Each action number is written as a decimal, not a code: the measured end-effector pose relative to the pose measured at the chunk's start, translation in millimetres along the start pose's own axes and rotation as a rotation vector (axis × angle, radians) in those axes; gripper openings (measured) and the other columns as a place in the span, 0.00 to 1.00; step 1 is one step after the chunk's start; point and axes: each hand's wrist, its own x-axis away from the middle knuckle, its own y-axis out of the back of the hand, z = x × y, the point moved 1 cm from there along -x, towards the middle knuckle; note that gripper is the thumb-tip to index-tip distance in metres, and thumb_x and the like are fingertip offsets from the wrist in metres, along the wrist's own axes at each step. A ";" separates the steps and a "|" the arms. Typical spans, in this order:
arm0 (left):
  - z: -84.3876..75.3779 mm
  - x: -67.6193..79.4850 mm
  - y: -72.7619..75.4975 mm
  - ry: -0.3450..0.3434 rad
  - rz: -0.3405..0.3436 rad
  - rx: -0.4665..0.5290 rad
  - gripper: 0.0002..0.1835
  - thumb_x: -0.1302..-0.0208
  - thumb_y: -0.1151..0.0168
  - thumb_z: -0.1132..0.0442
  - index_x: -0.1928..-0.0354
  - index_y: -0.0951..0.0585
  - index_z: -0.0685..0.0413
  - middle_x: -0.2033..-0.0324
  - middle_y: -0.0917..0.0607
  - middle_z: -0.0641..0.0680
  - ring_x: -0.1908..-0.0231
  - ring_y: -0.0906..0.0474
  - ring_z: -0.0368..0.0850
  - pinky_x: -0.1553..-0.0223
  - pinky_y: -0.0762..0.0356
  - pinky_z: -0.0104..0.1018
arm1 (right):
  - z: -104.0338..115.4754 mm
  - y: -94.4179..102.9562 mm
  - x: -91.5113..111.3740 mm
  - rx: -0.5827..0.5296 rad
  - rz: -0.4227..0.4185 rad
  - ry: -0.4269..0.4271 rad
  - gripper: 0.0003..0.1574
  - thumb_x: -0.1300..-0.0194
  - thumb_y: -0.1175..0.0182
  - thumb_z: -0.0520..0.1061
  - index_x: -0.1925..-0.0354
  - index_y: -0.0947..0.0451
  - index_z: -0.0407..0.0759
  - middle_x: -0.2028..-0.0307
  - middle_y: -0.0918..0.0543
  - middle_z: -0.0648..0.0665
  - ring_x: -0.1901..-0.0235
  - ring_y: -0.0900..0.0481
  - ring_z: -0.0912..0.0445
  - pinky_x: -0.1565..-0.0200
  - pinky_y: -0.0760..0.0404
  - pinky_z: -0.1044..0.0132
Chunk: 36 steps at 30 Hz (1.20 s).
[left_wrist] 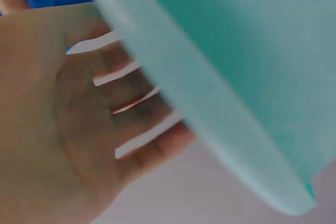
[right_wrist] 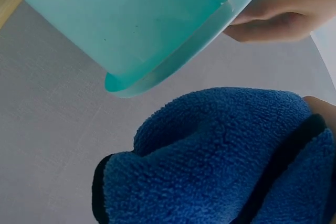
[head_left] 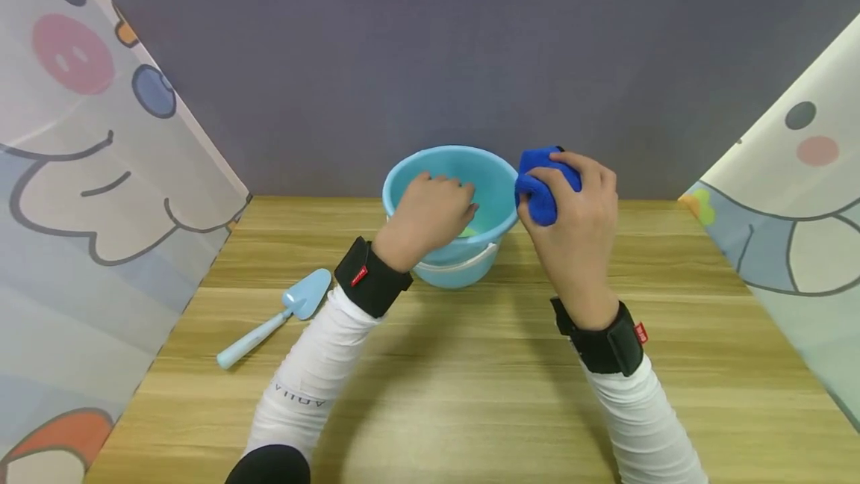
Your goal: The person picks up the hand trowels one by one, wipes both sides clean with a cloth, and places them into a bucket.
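A light-blue bucket (head_left: 463,272) with a white handle stands on the table by the back wall. My left hand (head_left: 432,216) hovers over the bucket's mouth; in the left wrist view its fingers (left_wrist: 152,156) are parted, and the bucket rim (left_wrist: 205,98) hides their tips. With my right hand (head_left: 578,219) I grip a folded blue towel (head_left: 543,204) just right of the rim. The towel (right_wrist: 220,150) shows fluffy pile and black edging in the right wrist view. Something light green (head_left: 468,231) shows inside the bucket.
A light-blue toy trowel (head_left: 305,295) lies on the wooden table (head_left: 470,394), left of the bucket. A grey wall (head_left: 437,43) rises behind, and cartoon-printed panels (head_left: 54,193) flank both sides.
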 end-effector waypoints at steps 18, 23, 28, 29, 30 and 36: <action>-13.2 93.8 31.3 -0.032 -0.230 0.048 0.12 0.35 0.51 0.63 0.77 0.27 0.54 0.88 0.37 0.44 0.86 0.41 0.39 0.85 0.43 0.32 | 3.3 -3.6 2.1 0.020 0.006 -0.021 0.16 0.45 0.34 0.44 0.58 0.16 0.37 0.45 0.20 0.30 0.47 0.31 0.33 0.49 0.27 0.32; 20.3 138.5 17.8 0.173 -0.027 0.146 0.10 0.37 0.51 0.63 0.76 0.30 0.51 0.86 0.33 0.46 0.84 0.38 0.40 0.85 0.39 0.35 | 3.8 -2.8 4.2 0.016 0.011 -0.023 0.16 0.45 0.34 0.43 0.58 0.16 0.36 0.45 0.21 0.30 0.47 0.31 0.33 0.49 0.28 0.31; 71.3 186.1 -12.9 0.342 0.192 0.198 0.07 0.33 0.48 0.62 0.65 0.24 0.56 0.75 0.22 0.52 0.75 0.28 0.45 0.73 0.27 0.43 | 4.1 -1.1 3.3 0.015 -0.007 -0.022 0.16 0.46 0.33 0.43 0.59 0.16 0.37 0.46 0.20 0.30 0.47 0.31 0.33 0.50 0.28 0.32; 81.1 195.8 -20.0 0.374 0.221 0.201 0.08 0.32 0.48 0.61 0.63 0.23 0.58 0.71 0.20 0.55 0.71 0.25 0.48 0.70 0.26 0.46 | 4.3 -1.0 3.0 0.016 -0.008 -0.019 0.16 0.46 0.33 0.44 0.59 0.16 0.37 0.46 0.20 0.30 0.47 0.31 0.33 0.50 0.28 0.32; 90.1 205.4 -27.0 0.405 0.246 0.200 0.09 0.32 0.47 0.61 0.60 0.23 0.60 0.68 0.18 0.58 0.67 0.23 0.52 0.66 0.25 0.50 | 4.5 -0.9 2.8 0.021 -0.006 -0.012 0.16 0.45 0.34 0.44 0.59 0.16 0.37 0.46 0.20 0.30 0.47 0.30 0.33 0.50 0.27 0.32; 118.8 252.9 -61.3 0.542 0.364 0.153 0.18 0.31 0.45 0.55 0.60 0.24 0.69 0.65 0.19 0.69 0.62 0.24 0.67 0.62 0.26 0.63 | 6.2 -2.1 4.3 0.018 0.005 0.007 0.15 0.46 0.33 0.43 0.59 0.16 0.37 0.47 0.19 0.30 0.49 0.29 0.32 0.51 0.26 0.32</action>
